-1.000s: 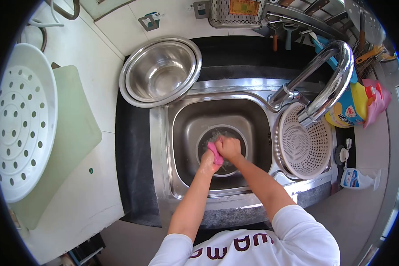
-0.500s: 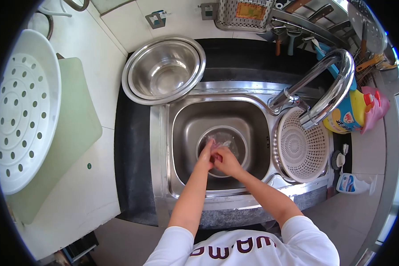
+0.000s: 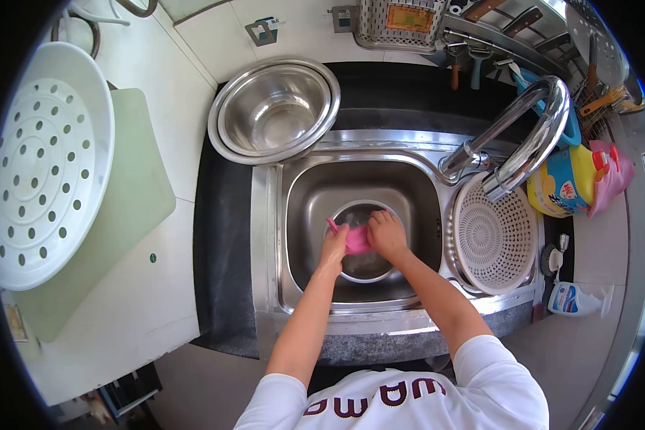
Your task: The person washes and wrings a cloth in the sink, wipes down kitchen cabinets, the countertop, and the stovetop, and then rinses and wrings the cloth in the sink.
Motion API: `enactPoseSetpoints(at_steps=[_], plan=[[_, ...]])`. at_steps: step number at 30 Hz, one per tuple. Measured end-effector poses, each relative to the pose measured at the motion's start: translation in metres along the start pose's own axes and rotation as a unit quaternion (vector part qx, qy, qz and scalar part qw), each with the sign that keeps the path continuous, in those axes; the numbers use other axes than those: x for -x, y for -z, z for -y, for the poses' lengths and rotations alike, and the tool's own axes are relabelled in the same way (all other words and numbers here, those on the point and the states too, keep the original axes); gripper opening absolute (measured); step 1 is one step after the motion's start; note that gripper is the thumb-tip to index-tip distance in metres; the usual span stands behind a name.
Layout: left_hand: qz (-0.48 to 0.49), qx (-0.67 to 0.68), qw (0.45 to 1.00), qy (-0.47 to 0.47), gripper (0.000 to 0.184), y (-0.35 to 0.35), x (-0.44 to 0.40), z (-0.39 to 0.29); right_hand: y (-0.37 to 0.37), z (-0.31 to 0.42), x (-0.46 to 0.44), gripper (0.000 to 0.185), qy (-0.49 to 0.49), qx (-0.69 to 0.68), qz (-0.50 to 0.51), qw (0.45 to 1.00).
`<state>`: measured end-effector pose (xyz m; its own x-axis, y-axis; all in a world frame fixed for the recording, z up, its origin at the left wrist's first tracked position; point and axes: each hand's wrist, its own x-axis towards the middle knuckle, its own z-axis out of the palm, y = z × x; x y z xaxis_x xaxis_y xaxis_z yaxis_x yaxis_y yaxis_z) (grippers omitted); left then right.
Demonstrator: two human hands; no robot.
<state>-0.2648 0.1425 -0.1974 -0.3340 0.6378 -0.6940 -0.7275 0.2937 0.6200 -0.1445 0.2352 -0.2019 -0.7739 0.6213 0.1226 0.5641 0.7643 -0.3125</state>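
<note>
A wet pink cloth (image 3: 357, 241) is stretched between my two hands, low in the steel sink (image 3: 309, 193). My left hand (image 3: 334, 249) grips its left end, and a small pink corner sticks up past the thumb. On the other side, my right hand (image 3: 388, 235) is closed on the cloth's right end, its fingers bent over it. Beneath the cloth sits a round metal bowl (image 3: 365, 269) on the sink floor, partly hidden by my hands.
Nested steel bowls (image 3: 276, 115) stand behind the sink at left. A chrome faucet (image 3: 545, 143) arches over a white colander (image 3: 494, 240) at right. Beyond are a yellow-and-blue detergent bottle (image 3: 562, 183) and a spray bottle (image 3: 573, 299). A white perforated tray (image 3: 54, 161) overlaps a green cutting board (image 3: 140, 165).
My hands have moved apart. The pink cloth, bunched between them before, is now spread out in view. The camera view has shifted slightly.
</note>
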Motion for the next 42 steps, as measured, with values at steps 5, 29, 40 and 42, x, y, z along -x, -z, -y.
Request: enactPoseSetpoints(at_steps=[5,29,40,42], plan=[[-0.107,-0.392,0.883,-0.235,0.048,0.002,-0.003,0.016,-0.038,0.022,0.024,0.035,0.055,0.068,-0.041,0.995],[0.016,-0.216,0.947,-0.238,0.038,-0.016,0.02,-0.05,0.074,0.03,-0.002,0.041,-0.066,-0.283,0.142,0.946],[0.339,0.026,0.94,0.019,0.054,-0.045,0.06,-0.032,0.147,0.031,-0.016,0.024,-0.268,-0.61,0.147,0.731],[0.34,0.045,0.938,0.056,0.05,-0.045,0.067,-0.029,0.139,0.028,-0.014,0.02,-0.322,-0.658,0.076,0.676]])
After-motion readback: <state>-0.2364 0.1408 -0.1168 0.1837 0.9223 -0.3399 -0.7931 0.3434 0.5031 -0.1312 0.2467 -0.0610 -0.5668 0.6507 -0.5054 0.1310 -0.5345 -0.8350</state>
